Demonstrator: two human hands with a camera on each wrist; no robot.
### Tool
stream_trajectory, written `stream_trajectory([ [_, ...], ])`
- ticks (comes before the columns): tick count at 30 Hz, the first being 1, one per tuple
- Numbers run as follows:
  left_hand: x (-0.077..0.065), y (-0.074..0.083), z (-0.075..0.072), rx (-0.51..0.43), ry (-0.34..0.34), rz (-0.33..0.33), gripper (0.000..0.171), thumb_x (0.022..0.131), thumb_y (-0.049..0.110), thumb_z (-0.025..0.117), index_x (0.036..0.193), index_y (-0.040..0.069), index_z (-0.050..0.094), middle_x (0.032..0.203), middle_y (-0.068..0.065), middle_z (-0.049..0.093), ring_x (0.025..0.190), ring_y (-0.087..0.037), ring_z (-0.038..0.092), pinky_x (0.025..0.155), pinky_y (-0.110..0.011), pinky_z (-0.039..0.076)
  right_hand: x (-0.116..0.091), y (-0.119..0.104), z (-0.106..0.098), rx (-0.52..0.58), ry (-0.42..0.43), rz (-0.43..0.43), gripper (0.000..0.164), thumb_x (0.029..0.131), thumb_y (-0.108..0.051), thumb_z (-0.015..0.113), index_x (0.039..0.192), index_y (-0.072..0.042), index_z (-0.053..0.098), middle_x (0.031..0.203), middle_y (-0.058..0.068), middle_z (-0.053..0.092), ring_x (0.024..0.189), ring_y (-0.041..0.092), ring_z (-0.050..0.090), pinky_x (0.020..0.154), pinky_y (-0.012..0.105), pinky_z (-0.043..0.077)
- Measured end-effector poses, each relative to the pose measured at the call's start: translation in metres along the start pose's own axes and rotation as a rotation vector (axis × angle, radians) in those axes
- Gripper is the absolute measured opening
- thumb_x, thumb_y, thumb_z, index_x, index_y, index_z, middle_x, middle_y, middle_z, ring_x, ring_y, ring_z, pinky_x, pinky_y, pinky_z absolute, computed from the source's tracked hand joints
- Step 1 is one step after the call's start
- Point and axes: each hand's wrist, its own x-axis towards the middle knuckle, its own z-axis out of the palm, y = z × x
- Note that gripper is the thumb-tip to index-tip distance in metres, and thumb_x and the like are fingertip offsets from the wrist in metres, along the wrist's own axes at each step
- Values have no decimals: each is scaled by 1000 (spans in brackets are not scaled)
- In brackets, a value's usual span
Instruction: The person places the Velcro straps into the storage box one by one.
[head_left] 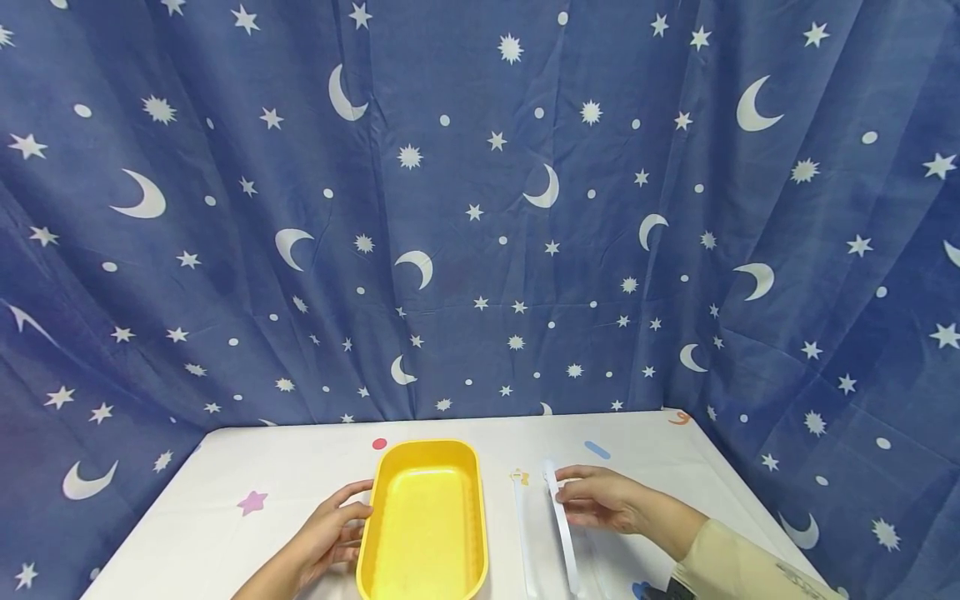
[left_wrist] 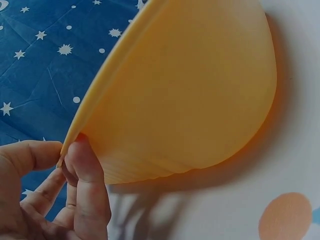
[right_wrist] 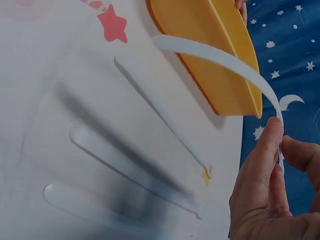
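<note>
Yellow plastic forms the tray (head_left: 424, 525), an oblong, round-cornered tub with a glossy inside and a thin raised rim, which is sitting at the lower centre of the head view on the white table (head_left: 225, 508). Its left rim is being pinched by the left hand (head_left: 330, 533); in the left wrist view the thumb and fingers (left_wrist: 87, 190) are seen clamped on the thin edge. Just right of the tray, a white strip (head_left: 561, 521) is being held by the right hand (head_left: 600, 498), its far end nipped between thumb and fingertips (right_wrist: 260, 165) and lifted, so that the strip is arching above the table in the right wrist view. Three more white strips (right_wrist: 160, 107) are lying flat beside it, long, narrow and round-ended. No brand, label or readable writing is being shown on tray or strips. Pink star (head_left: 252, 502) and coloured dot prints are decorating the table. A blue moon-and-star cloth (head_left: 480, 208) is hanging behind.
</note>
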Motion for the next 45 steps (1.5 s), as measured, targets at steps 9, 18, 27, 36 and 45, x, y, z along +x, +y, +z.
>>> stream_trajectory([
  [9,2,1,-2,5,-17,0,68,94,21,61,152,8,28,98,-10,71,81,-18,71,67,-34,62,4,-6,10,5,-39,-9,45,80,2,68,123,-1,55,83,2,61,74,10,61,65,23,60],
  [18,1,4,-1,1,-36,3,69,94,21,61,152,7,27,96,-9,71,79,-16,71,65,-31,62,8,-11,21,-16,-47,-7,45,80,3,68,124,-1,56,87,4,62,75,11,62,68,24,60],
  [27,1,2,-2,7,-42,-3,68,95,22,60,152,6,26,97,-9,72,80,-19,72,66,-33,62,13,-16,35,-19,-31,18,46,79,5,68,124,-1,57,89,6,64,76,13,65,69,27,61],
  [36,2,2,-3,9,-37,-5,68,95,22,60,152,7,26,99,-10,72,82,-20,72,68,-34,62,17,-22,53,-34,-35,25,45,81,4,70,124,-1,58,91,8,67,78,16,66,74,32,62],
  [45,1,0,-5,5,-45,-11,69,95,21,60,153,7,25,96,-9,72,80,-19,72,67,-34,62,23,-25,75,-49,-71,35,45,82,2,71,125,-2,59,93,9,68,79,16,69,74,33,61],
])
